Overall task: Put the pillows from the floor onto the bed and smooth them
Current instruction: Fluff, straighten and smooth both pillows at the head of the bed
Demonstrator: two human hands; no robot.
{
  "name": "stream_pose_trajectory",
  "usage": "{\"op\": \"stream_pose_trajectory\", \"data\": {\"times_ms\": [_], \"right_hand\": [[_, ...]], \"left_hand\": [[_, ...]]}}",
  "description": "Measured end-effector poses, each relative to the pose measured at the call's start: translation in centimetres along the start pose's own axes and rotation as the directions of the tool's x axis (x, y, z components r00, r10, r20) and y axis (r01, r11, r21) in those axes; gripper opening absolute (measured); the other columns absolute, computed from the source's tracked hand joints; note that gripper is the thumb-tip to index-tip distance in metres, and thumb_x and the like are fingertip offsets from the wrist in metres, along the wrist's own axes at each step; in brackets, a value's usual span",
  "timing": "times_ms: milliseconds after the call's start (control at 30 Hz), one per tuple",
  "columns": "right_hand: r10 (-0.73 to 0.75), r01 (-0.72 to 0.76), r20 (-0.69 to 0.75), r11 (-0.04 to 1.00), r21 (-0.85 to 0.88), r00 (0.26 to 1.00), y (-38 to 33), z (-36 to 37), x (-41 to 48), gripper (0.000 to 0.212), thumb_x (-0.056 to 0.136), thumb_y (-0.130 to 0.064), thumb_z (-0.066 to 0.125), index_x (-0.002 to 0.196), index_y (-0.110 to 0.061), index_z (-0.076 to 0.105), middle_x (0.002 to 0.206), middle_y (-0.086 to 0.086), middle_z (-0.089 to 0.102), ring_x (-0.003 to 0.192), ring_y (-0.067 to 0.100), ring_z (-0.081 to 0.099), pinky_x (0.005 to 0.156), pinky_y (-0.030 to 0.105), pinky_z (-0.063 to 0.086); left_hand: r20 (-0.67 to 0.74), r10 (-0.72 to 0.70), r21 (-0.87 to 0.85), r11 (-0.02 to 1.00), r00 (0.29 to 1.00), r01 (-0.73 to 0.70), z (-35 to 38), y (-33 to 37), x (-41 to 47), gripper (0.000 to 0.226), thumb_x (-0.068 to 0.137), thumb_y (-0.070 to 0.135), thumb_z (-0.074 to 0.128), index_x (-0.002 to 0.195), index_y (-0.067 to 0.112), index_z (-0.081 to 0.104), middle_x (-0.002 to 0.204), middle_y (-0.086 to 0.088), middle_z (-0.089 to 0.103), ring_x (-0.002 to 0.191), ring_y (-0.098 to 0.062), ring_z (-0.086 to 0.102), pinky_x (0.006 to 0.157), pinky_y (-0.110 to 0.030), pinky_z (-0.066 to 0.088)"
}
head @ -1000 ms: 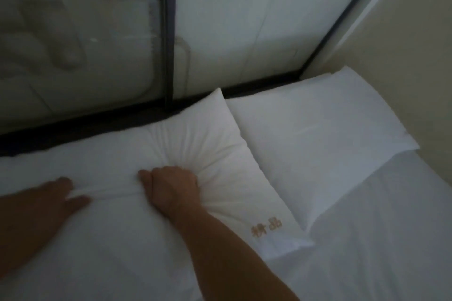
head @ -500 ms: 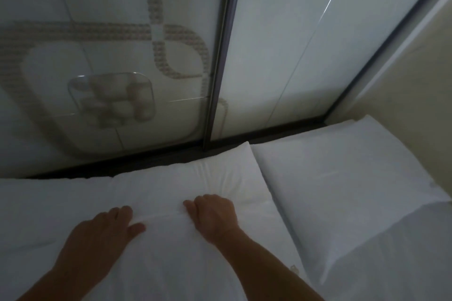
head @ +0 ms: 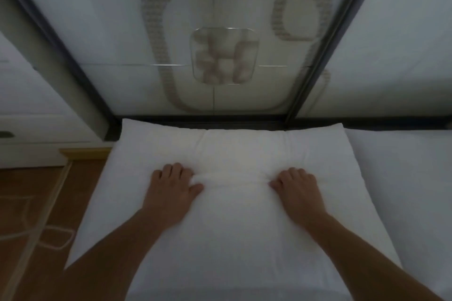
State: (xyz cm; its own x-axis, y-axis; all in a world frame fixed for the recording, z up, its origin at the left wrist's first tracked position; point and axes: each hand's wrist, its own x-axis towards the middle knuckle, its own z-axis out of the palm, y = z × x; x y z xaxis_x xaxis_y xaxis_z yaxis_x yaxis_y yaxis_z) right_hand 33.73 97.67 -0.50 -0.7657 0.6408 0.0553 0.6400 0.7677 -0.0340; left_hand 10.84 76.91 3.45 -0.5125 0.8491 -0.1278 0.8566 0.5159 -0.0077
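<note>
A: Where is the pillow [head: 234, 227], and which way does it run?

B: It lies flat on the bed [head: 244, 297], at the head end. Its far edge sits against the dark strip under the glossy patterned panel [head: 220, 32]. From this view its long axis seems to run away from the person toward that panel, though the wide lens may stretch it. The near corners spread outward, left and right.

A: And the hands?

B: Both rest on its upper half, palms down. The left hand [head: 171, 188] has its fingers curled, pinching a ridge of fabric against the thumb. The right hand [head: 297, 187] does the same on the other side, grip closed on a bunched fold. Between them a crease runs across the pillow from hand to hand.

A: What lies beside it?

B: A second pillow [head: 401, 190] lies just to the right, its edge touching or nearly touching the first; I cannot tell which. To the left the bed ends, and a brown floor [head: 31, 203] shows, with a pale cord [head: 36, 232] looping over it. Beyond that stands a white cabinet [head: 31, 129] against the wall.
</note>
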Motion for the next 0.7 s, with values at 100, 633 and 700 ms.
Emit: {"op": "stream_pose_trajectory", "data": {"times_ms": [100, 633, 700], "right_hand": [[0.061, -0.065, 0.078, 0.997, 0.052, 0.995, 0.3, -0.6, 1.6, 0.031, 0.096, -0.04, 0.041, 0.09, -0.015, 0.058, 0.092, 0.007, 0.061, 0.089, 0.03, 0.053, 0.078, 0.041, 0.035], [0.117, -0.111, -0.035, 0.984, 0.143, 0.993, -1.4, -3.2, -0.1, 0.04, 0.092, -0.053, 0.032, 0.105, -0.023, 0.054, 0.108, 0.003, 0.057, 0.099, 0.026, 0.049, 0.082, 0.04, 0.035], [0.069, -0.06, -0.048, 0.985, 0.163, 0.996, -2.1, -3.4, 0.2, 0.052, 0.092, -0.062, 0.022, 0.128, -0.031, 0.043, 0.135, -0.001, 0.049, 0.122, 0.024, 0.042, 0.098, 0.044, 0.033]], "left_hand": [[-0.002, -0.001, -0.049, 0.999, 1.0, 0.001, 1.1, 0.5, 0.3, 0.047, 0.091, 0.051, 0.026, 0.104, 0.016, 0.055, 0.106, -0.008, 0.06, 0.099, -0.03, 0.053, 0.081, -0.042, 0.044], [-0.23, -0.051, -0.102, 0.994, 0.972, 0.028, -0.3, -0.3, -1.3, 0.058, 0.083, 0.055, 0.026, 0.094, 0.01, 0.061, 0.093, -0.018, 0.06, 0.086, -0.038, 0.057, 0.077, -0.051, 0.046], [-0.22, -0.213, -0.116, 0.975, 0.952, 0.191, -0.3, -1.4, -0.3, 0.059, 0.087, 0.059, 0.027, 0.119, 0.016, 0.051, 0.12, -0.019, 0.053, 0.109, -0.041, 0.049, 0.093, -0.061, 0.037]]}}
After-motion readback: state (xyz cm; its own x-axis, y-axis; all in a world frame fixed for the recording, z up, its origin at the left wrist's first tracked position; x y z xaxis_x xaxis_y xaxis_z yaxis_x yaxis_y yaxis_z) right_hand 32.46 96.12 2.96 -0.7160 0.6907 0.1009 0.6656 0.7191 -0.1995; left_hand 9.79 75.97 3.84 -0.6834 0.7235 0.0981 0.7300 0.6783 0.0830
